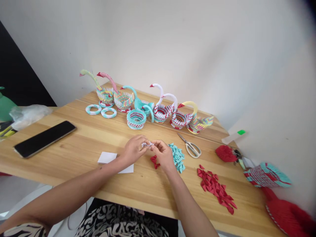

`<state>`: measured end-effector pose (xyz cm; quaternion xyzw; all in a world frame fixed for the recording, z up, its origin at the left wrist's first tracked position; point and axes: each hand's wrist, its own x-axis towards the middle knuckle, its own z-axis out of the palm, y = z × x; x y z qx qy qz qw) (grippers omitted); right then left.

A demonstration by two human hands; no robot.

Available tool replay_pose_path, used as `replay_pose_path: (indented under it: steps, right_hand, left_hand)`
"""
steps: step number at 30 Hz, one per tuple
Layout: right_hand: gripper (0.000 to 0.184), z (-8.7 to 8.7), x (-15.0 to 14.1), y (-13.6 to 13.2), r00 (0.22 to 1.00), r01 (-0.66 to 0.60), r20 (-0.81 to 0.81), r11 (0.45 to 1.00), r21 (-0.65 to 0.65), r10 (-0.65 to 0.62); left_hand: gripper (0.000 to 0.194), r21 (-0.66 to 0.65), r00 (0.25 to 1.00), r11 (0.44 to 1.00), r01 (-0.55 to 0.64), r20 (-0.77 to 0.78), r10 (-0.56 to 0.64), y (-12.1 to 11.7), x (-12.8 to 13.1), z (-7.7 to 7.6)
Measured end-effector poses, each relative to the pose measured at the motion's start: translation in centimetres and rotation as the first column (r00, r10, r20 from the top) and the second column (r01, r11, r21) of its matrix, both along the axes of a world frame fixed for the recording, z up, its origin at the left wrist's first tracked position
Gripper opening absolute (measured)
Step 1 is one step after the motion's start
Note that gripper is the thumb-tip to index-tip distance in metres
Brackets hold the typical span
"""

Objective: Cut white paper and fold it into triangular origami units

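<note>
Between my two hands, over the middle of the table, is a small folded piece of white paper [146,144]. My left hand [134,148] pinches it from the left, and my right hand [162,153] grips its right end with thumb and fingers. White paper sheets [107,157] lie beneath my left forearm, partly covered by it. Just beyond my right hand is a heap of turquoise folded paper pieces [178,157]. A few red folded pieces [154,162] lie close under that hand.
Folded-paper swans [124,100] line the table's back, with a turquoise paper basket [136,119] and two paper rings [109,113]. Scissors [193,149] and a red piece pile [216,187] lie right. A phone [45,138] lies left; a green-capped bottle [233,137] stands right.
</note>
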<state>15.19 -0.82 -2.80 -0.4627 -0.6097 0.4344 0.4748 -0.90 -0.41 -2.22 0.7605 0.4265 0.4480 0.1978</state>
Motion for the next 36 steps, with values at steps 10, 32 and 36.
replay_pose_path:
  steps: [10, 32, 36]
  right_hand:
    - [0.02, 0.05, 0.03, -0.09, 0.998, 0.027, 0.055, 1.0, 0.015, -0.028]
    - [0.017, -0.33, 0.23, 0.03, 0.994, 0.035, 0.107, 0.999, 0.019, -0.037]
    - [0.013, -0.24, -0.16, -0.45, 0.978, 0.108, 0.166, 0.989, 0.105, -0.124]
  left_hand:
    - [0.011, -0.001, 0.998, 1.0, 0.031, 0.059, -0.031, 0.02, -0.25, 0.16]
    - [0.012, -0.032, 0.992, 0.997, 0.072, 0.104, -0.069, -0.38, 0.13, 0.1]
    - [0.016, -0.014, 1.0, 0.999, 0.029, 0.0, -0.029, -0.68, 0.36, -0.22]
